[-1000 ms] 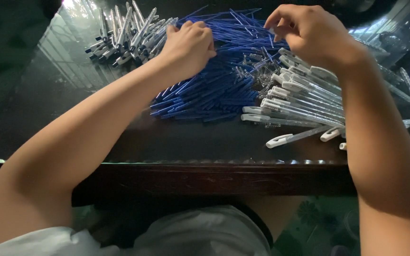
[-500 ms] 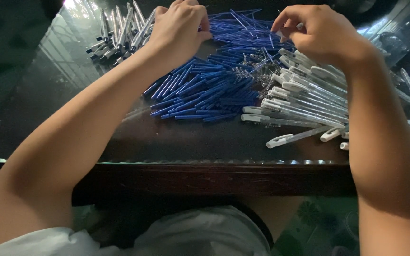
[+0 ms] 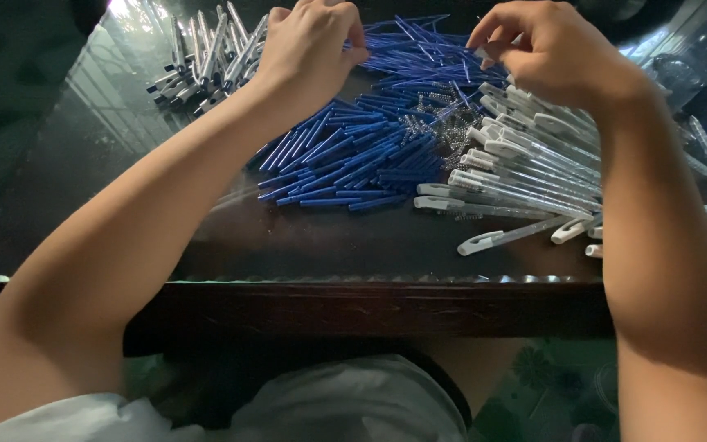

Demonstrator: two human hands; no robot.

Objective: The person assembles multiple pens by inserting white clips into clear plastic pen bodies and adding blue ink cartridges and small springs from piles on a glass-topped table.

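A heap of thin blue plastic pen refills (image 3: 370, 139) is spread across the middle of a dark glass-topped table (image 3: 124, 164); everything else is placed from that heap. The left hand (image 3: 308, 49) is seen curled over the heap's far left edge, fingers bent downward; whether anything is pinched under them cannot be told. The right hand (image 3: 550, 53) is held above the heap's far right edge, thumb and fingertips drawn narrowly together, seemingly on something small that is too hidden to name. Clear pen barrels with white clips (image 3: 525, 176) are fanned out just right of the heap, touching it. Tiny metal springs (image 3: 431, 123) are scattered along that seam. A smaller pile of assembled white-and-clear pens (image 3: 206, 57) lies beyond the heap's left side. A likely mishap is judged to be a forearm sweeping barrels or springs towards the near table edge, since both arms cross low over loose parts.
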